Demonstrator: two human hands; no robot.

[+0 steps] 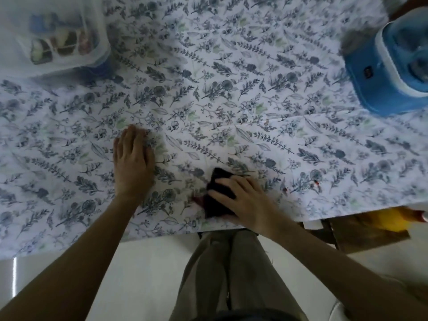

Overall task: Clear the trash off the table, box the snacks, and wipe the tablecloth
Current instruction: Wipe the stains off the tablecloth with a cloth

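Matt white leaf-printed tablecloth (231, 93), faintly creased; dark soft wiping cloth (217, 195), crumpled; clear glossy plastic snack box (97, 31); smooth blue-and-white plastic appliance (379, 72); pale floor (143, 269) with slight sheen.

A: Which items run past the frame?
B: The clear snack box (69, 42), blurred and cropped at left; the blue appliance (391, 72), cropped at right.
A: And what is covered?
B: Much of the dark cloth (216, 200), under the right hand (243, 200).
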